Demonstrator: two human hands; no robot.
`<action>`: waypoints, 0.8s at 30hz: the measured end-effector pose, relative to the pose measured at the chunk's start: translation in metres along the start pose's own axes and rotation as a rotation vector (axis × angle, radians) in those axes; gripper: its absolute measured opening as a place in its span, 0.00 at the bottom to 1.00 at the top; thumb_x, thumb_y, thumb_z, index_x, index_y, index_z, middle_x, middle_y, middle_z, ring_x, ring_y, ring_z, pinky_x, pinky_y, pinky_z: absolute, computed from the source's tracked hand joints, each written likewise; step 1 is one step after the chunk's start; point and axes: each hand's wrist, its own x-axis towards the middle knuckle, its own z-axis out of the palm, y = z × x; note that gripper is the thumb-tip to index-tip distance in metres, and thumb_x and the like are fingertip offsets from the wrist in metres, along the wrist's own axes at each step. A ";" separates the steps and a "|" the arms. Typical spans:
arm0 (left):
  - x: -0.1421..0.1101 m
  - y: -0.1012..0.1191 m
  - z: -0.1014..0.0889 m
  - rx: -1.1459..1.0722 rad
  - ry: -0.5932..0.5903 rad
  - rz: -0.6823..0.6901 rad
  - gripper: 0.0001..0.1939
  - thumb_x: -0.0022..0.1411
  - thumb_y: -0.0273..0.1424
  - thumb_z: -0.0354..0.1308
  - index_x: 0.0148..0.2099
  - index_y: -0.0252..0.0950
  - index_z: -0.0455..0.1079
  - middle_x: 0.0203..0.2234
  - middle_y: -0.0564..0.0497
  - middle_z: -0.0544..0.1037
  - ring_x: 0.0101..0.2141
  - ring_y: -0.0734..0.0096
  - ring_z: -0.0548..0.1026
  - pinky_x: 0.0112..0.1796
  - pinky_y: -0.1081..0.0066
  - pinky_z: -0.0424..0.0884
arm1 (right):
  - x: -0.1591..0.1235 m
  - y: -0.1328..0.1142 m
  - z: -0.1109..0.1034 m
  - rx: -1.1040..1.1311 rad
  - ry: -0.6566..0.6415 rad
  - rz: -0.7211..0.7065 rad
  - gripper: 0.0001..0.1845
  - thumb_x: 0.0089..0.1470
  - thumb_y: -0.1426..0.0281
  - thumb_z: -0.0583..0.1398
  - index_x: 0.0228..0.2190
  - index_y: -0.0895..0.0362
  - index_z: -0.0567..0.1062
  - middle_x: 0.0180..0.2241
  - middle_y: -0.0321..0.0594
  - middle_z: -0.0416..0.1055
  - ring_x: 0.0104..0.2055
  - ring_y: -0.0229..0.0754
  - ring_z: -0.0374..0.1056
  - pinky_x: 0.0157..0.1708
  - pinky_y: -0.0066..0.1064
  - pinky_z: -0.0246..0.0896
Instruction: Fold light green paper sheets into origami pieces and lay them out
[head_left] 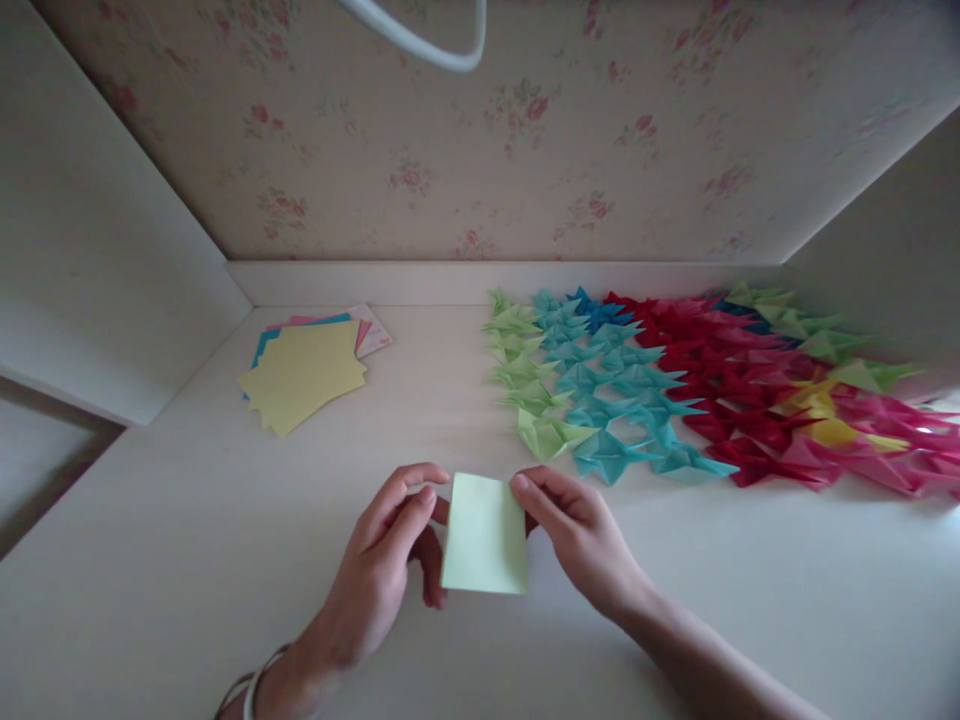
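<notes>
A pale green square of folded paper (486, 535) is held up over the white desk, in front of me. My right hand (581, 530) pinches its upper right corner between thumb and fingers. On the other side is my left hand (397, 540), its fingers curved and apart. One or more of its fingertips reach the paper's left edge, partly behind it; whether they touch it I cannot tell. The thumb of that hand stands off the sheet.
Rows of folded paper cranes (600, 380) in green, blue, red, pink and yellow cover the desk's back right. A stack of paper sheets (307, 375), yellow on top, lies at the back left. A white cable (420, 45) hangs before the floral wall (450, 160).
</notes>
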 end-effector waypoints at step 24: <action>0.009 0.005 -0.004 0.369 0.125 0.053 0.23 0.64 0.47 0.58 0.24 0.36 0.68 0.14 0.57 0.71 0.17 0.74 0.70 0.20 0.78 0.64 | -0.016 0.010 -0.011 -0.231 0.131 -0.475 0.14 0.67 0.68 0.53 0.50 0.51 0.73 0.47 0.45 0.69 0.36 0.41 0.71 0.38 0.35 0.70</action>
